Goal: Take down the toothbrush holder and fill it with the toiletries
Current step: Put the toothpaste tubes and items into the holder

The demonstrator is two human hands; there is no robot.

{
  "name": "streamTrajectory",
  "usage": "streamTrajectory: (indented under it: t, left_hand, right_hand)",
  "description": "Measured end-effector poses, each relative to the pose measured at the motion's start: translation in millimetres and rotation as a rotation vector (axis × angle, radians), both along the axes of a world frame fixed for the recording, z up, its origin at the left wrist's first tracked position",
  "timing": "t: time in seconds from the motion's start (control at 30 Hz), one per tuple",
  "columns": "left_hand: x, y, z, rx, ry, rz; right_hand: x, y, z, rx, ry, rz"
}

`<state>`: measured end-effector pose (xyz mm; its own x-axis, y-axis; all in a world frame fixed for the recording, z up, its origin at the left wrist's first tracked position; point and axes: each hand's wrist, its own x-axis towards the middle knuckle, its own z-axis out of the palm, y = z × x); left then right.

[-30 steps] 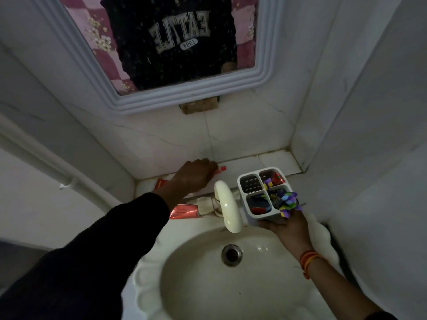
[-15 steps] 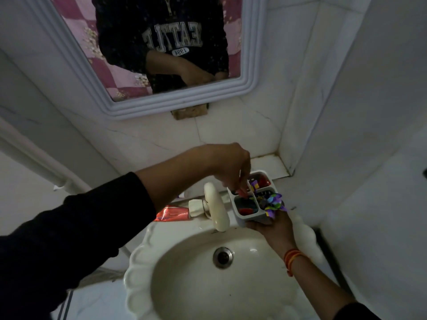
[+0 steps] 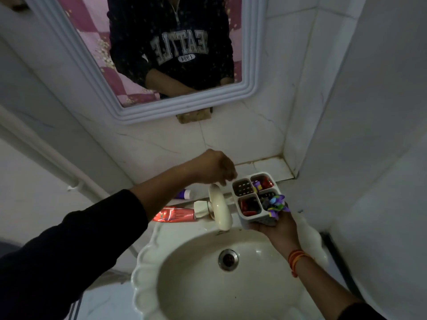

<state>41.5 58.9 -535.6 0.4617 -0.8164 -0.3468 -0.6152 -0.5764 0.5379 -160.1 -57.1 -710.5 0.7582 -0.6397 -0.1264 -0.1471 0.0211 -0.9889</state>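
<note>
My right hand (image 3: 277, 229) holds the white four-compartment toothbrush holder (image 3: 247, 218) from below, just right of the tap. Red items fill two compartments, a purple and green hair tie (image 3: 276, 204) hangs over the near right corner, and the far left compartment looks empty. My left hand (image 3: 212, 167) hovers just left of and above the holder, fingers curled downward with nothing visible in them. A red toothpaste tube (image 3: 173, 214) lies on the ledge behind the sink. A purple and white tube (image 3: 184, 194) lies behind it.
The cream tap (image 3: 219, 207) curves over the white scalloped sink (image 3: 147, 255) between my hands. A white-framed mirror (image 3: 249, 65) hangs above on the tiled wall. A wall corner juts out on the right, and a pipe (image 3: 46, 155) runs along the left wall.
My left hand lifted a red item from the ledge, put it into the holder, then drew back up and left. The holder stayed in my right hand.
</note>
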Motion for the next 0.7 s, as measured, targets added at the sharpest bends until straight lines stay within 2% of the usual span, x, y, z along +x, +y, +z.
streamTrajectory:
  t: [0.07, 0.13, 0.2, 0.3, 0.53, 0.7]
  left_hand:
    - [22, 18, -14, 0.03, -0.106, 0.074]
    - [39, 35, -31, 0.2, -0.242, 0.06]
    - [53, 54, -53, 0.371, -0.293, 0.064]
    - [65, 78, -84, 0.494, -0.354, 0.056]
    - [71, 96, -120, 0.441, -0.548, 0.018]
    - [69, 82, -81, 0.263, -0.436, 0.046]
  right_hand:
    - [1, 1, 2, 0.034, -0.013, -0.012]
    - [1, 0, -1, 0.067, 0.021, -0.035]
    - [0, 0, -3, 0.004, 0.044, 0.011]
    - [2, -1, -7, -0.036, 0.087, -0.012]
    - [4, 0, -12, -0.066, 0.095, -0.009]
    - [7, 1, -9, 0.0, 0.035, 0.002]
